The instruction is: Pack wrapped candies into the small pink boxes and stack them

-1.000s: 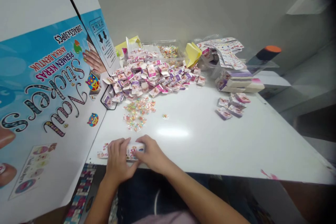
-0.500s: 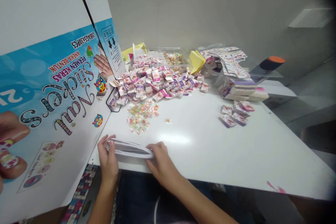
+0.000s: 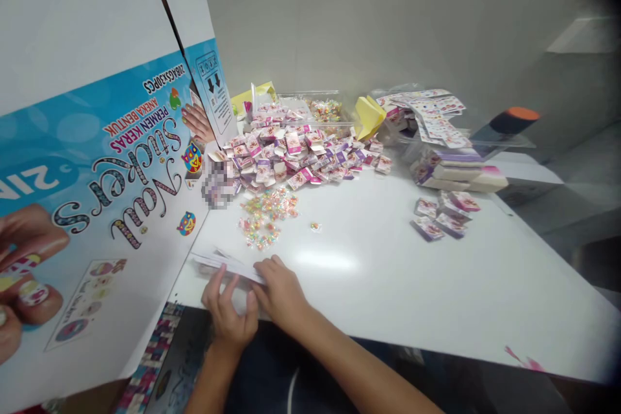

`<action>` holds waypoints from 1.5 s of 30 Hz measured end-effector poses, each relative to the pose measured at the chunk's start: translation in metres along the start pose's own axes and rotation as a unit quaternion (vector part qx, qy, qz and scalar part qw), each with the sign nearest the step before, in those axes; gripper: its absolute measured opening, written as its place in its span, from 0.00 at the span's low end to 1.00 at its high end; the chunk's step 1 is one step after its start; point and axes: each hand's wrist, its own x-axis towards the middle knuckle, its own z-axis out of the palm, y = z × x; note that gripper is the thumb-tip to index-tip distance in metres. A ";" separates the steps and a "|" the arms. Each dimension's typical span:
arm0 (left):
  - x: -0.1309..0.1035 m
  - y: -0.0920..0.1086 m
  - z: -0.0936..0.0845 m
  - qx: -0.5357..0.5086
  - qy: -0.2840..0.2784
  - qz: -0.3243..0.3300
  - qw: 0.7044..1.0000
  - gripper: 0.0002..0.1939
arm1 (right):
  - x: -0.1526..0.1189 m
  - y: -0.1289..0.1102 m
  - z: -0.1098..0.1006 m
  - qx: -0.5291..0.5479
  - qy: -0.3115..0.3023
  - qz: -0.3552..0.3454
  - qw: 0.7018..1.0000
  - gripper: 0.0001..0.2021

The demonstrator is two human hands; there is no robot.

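Observation:
A thin stack of white paper sheets [image 3: 228, 264], seen almost edge-on, is above the table near its front edge. My right hand [image 3: 281, 291] grips the stack's right end between thumb and fingers. Just below the sheets is my left hand [image 3: 230, 314], its fingers apart and curved. Its fingertips reach the lower edge of the stack; whether they press on it I cannot tell. Beyond the hands lies a pile of small wrapped candies [image 3: 266, 217], with a single candy [image 3: 315, 227] to its right.
A large printed carton [image 3: 160, 226] stands along the left. Many small pink and purple boxes [image 3: 301, 158] are heaped at the back. Several boxes [image 3: 451, 223] lie on the right, near sticker sheets [image 3: 436, 113] and a dark cylinder with an orange end [image 3: 509, 121].
My left hand has let go of the stack's left end and moved right and down beneath it. The bowed-open sheets have closed together. My right hand still grips its end.

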 end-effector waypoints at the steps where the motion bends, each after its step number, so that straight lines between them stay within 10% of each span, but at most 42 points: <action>1: -0.003 0.003 0.001 -0.001 -0.004 -0.001 1.000 0.24 | 0.004 0.000 0.001 0.004 0.000 0.001 1.000 0.08; 7: -0.008 0.007 0.002 -0.009 -0.024 -0.044 0.999 0.23 | 0.002 0.007 0.001 0.034 0.008 0.007 0.999 0.17; 12: -0.010 0.005 0.000 -0.009 -0.037 -0.052 0.998 0.25 | -0.028 0.017 -0.016 0.065 0.047 0.002 0.997 0.04; 21: 0.014 0.056 -0.018 -0.139 -0.042 0.079 0.986 0.28 | -0.090 0.029 -0.116 0.068 0.076 -0.025 0.994 0.06; 25: 0.047 0.107 -0.012 -0.238 -0.236 0.159 0.929 0.23 | -0.104 0.026 -0.166 0.000 -0.025 -0.031 0.999 0.10; 30: 0.067 0.136 0.017 -0.313 -0.475 -0.020 0.822 0.09 | -0.111 0.035 -0.198 0.050 0.056 0.062 0.995 0.15; 34: 0.068 0.143 0.029 -0.376 -0.524 -0.204 0.736 0.09 | -0.115 0.052 -0.198 0.162 0.145 0.180 0.959 0.15; 40: 0.049 0.159 0.032 -0.515 -0.511 -0.356 0.589 0.21 | -0.118 0.048 -0.176 0.099 0.328 0.143 0.929 0.06; 45: 0.038 0.162 0.030 -0.565 -0.493 -0.398 0.528 0.22 | -0.121 0.044 -0.173 0.135 0.294 0.112 0.939 0.09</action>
